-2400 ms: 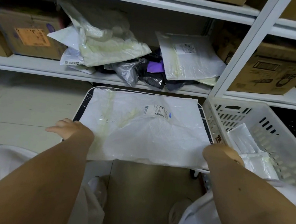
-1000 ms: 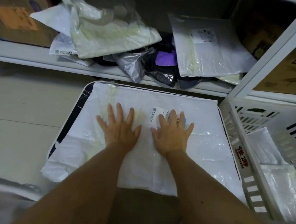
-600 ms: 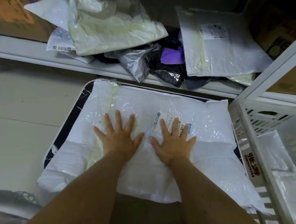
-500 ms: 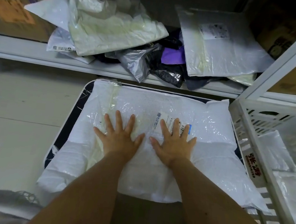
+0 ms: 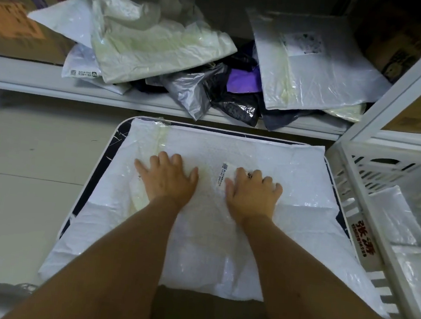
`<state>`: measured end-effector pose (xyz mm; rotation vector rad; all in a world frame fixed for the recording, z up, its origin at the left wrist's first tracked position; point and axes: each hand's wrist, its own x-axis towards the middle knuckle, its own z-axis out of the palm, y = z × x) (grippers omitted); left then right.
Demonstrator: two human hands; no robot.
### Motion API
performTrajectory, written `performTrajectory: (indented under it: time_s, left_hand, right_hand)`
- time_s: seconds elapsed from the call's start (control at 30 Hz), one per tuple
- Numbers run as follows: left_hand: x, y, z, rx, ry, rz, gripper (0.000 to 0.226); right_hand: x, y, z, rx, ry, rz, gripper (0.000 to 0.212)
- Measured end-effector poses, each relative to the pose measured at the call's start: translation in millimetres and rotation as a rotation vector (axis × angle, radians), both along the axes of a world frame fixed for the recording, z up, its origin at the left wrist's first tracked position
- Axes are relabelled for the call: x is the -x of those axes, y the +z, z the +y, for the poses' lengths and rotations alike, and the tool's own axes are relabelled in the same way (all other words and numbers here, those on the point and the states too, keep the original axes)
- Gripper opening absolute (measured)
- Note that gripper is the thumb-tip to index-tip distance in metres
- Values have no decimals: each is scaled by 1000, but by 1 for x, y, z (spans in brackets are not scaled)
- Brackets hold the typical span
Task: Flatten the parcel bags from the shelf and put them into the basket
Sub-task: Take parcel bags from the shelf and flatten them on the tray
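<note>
Since before, both my hands slid farther up the bag (image 5: pixel 222 237) | left hand (image 5: pixel 169 178), right hand (image 5: pixel 252 191): grip open, palms flat | basket (image 5: pixel 367 226) just right of bag; right hand nearer.

This is looking like a parcel storeroom or stockroom: a white metal shelf (image 5: pixel 143 102) is holding a heap of used parcel bags (image 5: pixel 163 52) beside cardboard boxes (image 5: pixel 14 24), and a white slotted basket (image 5: pixel 367 233) is sitting on a pale tiled floor (image 5: pixel 24 154).
</note>
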<state>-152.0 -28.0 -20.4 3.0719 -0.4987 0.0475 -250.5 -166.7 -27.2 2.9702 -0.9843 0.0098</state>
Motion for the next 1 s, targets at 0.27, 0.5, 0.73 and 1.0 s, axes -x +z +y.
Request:
performTrajectory:
  time_s: [0.27,0.5,0.73,1.0]
  left_hand:
    - [-30,-12,-44,-6,-33,251,86]
    - [-28,-22,-44,-8,-13,240,90]
    - [-29,-21,-40,-13,-46,255,86]
    - [-2,1,-16,-16,-50,219,78]
  right_hand:
    - [-26,2,-53,-87,-71,178,78]
    - [-17,-21,-60,-257,-224,186,87]
    - [-7,-19,-64,-277,-191,185,85]
    - [9,13,-48,-247,-338,180,64]
